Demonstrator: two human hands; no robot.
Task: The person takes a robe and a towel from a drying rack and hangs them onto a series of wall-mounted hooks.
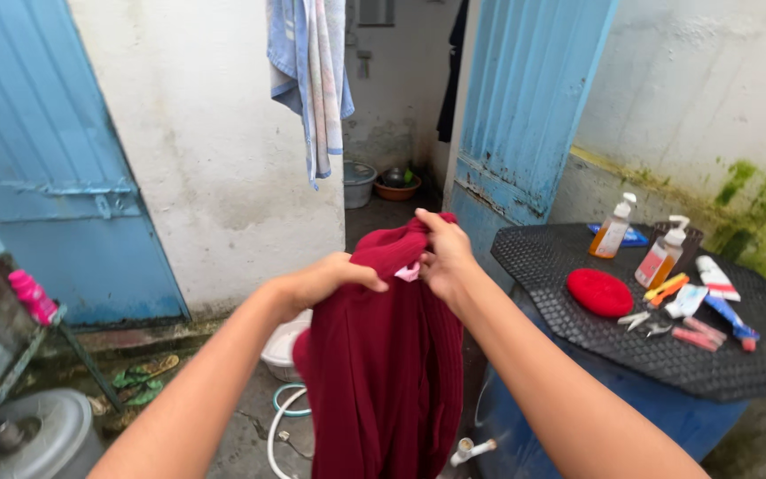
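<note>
Two bare hands hold a dark red knitted garment [383,355] up in the middle of the view, its top bunched between them and the rest hanging straight down. The left hand [325,279] has its fingers closed over the bunched collar edge at about nine o'clock of the bundle; the right hand [445,257] pinches the fabric at about two o'clock, fingers shut just beside a small pale pink label [408,272] that shows between the hands.

Judging by the grip, the step in hand looks like gathering or wringing the cloth near its neck. A next move would call for a firm hold at both ends so the heavy hanging part does not slip down.

At three o'clock a black woven mat [578,355] lies over a blue drum, carrying a red round scrubber [599,293], two pump bottles [662,253] and small tubes. A white basin [281,350] sits on the floor behind the garment, and a striped towel [312,80] hangs at twelve o'clock.
</note>
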